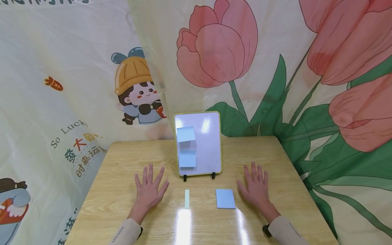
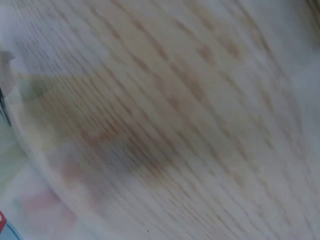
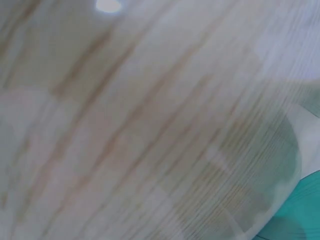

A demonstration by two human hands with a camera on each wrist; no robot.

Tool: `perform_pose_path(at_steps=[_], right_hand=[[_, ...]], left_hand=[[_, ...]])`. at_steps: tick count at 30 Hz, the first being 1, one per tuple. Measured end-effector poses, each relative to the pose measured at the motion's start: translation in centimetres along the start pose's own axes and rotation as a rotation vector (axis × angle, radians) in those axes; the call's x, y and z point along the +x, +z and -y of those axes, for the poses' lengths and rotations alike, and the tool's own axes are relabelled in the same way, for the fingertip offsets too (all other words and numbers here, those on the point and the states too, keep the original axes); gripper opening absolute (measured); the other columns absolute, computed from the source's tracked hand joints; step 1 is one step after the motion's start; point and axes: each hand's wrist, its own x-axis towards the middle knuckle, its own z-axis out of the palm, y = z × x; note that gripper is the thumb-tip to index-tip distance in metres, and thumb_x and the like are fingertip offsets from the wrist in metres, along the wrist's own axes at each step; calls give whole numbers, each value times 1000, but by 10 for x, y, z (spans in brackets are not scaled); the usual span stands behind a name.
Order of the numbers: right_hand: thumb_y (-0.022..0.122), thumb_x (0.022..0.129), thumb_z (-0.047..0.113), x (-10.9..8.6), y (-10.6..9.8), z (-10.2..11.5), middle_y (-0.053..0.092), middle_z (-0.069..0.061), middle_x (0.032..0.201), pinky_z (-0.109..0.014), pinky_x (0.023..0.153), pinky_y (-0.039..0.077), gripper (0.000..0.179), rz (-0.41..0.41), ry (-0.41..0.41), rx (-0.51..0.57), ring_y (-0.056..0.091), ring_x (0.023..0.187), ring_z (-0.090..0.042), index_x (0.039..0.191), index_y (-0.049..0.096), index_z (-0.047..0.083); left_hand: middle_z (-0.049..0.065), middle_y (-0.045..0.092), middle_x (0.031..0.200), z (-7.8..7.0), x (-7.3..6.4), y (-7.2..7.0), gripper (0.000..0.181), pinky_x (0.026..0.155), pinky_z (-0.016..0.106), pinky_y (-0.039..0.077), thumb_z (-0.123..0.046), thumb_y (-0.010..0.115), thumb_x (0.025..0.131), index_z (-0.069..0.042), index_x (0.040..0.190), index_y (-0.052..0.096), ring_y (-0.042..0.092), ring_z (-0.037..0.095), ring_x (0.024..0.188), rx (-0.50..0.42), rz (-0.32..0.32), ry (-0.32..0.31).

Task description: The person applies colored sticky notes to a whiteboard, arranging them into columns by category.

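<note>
My left hand [image 1: 150, 189] rests palm down on the wooden table [image 1: 101, 204], fingers spread, holding nothing. Mirroring it on the other side, my right hand [image 1: 255, 186] also lies flat with its fingers spread. Between them are a narrow pale green strip [image 1: 187, 199], nearer the left hand, and a blue square of sticky notes [image 1: 225, 198], close to the right thumb. Behind these stands a small whiteboard [image 1: 209, 143] with a yellow-green rim. Two light blue sticky notes are on its left half: the upper note [image 1: 185, 134] lifts at its bottom edge, the lower note [image 1: 187, 159] hangs beneath it.
Black feet [image 1: 213, 175] hold the whiteboard upright near the table's back edge. A printed cloth [image 1: 153, 20] with tulips and a cartoon figure hangs behind and beside the table. Both wrist views show mostly the blurred wood grain of the tabletop [image 2: 165, 120].
</note>
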Motion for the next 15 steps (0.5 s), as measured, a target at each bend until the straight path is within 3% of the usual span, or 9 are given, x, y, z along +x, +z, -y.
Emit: perform_pose_path(at_steps=[10,15], right_hand=[[50,92,58,-1,5,24,10,-15,167,-63,119,1,81,-43,-83,0,-1,154,-36,156,30,13],[50,92,58,-1,15,53,23,-21,162,-68,113,15,77,-101,-216,27,21,148,-44,151,40,9]], left_hand=[[16,-1,167,-15,-5,4,64,113,72,-8,-59,36,101,-32,157,26,-3,42,152,-24,-44,44],[19,6,166,-22,-9,9,62,113,73,-4,-56,39,101,-30,157,28,3,43,152,-49,-66,68]])
